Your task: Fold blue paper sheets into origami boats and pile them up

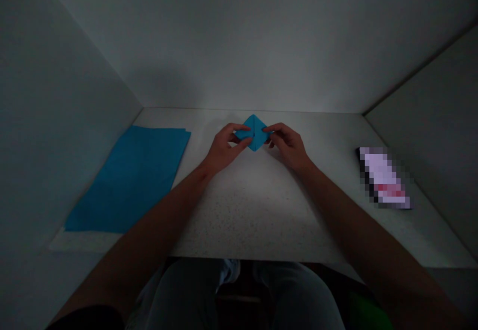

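A small piece of folded blue paper, diamond-shaped with a slit down its middle, is held up between both hands near the back of the table. My left hand pinches its left side, thumb and forefinger lying on the front face near the centre line. On the opposite corner, my right hand grips the paper between thumb and fingers. Part of the paper's left and right sides is covered by the fingers, and its back is out of sight.
Larger blue sheets lie stacked on the left of the white table, partly beneath my left forearm. A phone with a blurred, lit screen rests at the right. Walls close in the table at the back and both sides.
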`<action>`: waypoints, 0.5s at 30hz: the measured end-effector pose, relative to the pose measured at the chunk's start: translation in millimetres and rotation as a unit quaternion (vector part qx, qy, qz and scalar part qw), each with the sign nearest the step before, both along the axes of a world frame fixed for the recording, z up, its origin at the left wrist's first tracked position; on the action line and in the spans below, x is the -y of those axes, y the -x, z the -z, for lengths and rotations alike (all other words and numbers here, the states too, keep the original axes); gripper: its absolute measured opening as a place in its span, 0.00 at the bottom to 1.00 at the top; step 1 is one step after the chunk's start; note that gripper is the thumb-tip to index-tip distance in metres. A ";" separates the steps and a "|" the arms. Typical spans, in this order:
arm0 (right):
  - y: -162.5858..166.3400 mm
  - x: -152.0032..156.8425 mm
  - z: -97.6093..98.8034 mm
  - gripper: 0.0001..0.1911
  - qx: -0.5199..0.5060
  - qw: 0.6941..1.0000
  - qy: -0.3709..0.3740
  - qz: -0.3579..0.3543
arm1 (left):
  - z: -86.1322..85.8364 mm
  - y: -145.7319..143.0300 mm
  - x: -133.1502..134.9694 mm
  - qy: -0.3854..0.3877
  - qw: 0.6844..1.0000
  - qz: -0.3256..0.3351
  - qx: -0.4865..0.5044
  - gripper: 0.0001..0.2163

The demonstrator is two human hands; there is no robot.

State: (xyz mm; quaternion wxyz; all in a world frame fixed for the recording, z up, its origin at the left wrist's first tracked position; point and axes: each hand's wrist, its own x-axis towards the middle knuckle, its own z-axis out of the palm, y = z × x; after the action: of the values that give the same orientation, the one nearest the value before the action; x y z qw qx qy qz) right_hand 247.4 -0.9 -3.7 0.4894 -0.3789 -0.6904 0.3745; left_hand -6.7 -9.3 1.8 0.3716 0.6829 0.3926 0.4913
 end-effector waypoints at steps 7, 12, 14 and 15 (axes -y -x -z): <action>5.8 -0.7 0.0 0.31 -0.048 0.999 -0.012 -0.016 | 7.9 -1.1 -4.3 0.021 1.000 -0.004 0.014 0.30; 6.6 1.3 -1.8 0.26 -0.019 0.999 0.035 -0.013 | 1.0 -1.4 -2.3 0.045 0.999 -0.001 -0.021 0.18; 6.3 2.3 -2.8 0.26 0.001 0.999 0.039 -0.010 | -2.0 -1.0 -0.9 0.051 0.999 0.002 -0.015 0.21; 6.2 2.8 -3.5 0.26 0.011 0.999 0.037 -0.007 | -3.0 -0.8 -0.4 0.052 0.999 0.002 -0.009 0.21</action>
State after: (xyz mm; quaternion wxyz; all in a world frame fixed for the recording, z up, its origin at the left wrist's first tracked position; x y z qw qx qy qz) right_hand 241.2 -3.7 -0.1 0.4649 -0.3961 -0.6842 0.3986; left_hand -5.9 -8.9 4.9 0.4042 0.6674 0.4199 0.4635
